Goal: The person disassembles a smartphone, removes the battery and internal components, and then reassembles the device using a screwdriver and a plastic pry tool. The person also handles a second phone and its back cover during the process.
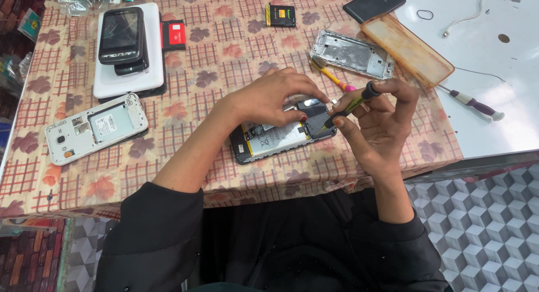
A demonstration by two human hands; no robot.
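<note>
A person in black sleeves works on an opened phone [283, 136] lying back-up near the front edge of the worktop [224, 62], which is covered in a floral checked cloth. The left hand [269, 98] presses fingertips down on the phone's upper end, pinning it flat. The right hand [379, 121] is clenched around a small screwdriver [351, 105] with a yellow-green shaft and black cap, its tip set into the phone's top corner, just under the left fingertips.

The phone looks light, thin and stiff, with its battery and inner parts bared, so probably fragile; the safest hold appears to be by the outer rim, not the exposed middle.

Just beyond the right grip lie a bare metal frame [352, 54], a pink-and-yellow tool [332, 77] and an orange phone case [407, 49]; farther right rests a purple-handled screwdriver [471, 105]. Well to the left of the left grip sit a white backless phone [95, 128] and a stack of phones [126, 48]. Nothing crowds the hands.
</note>
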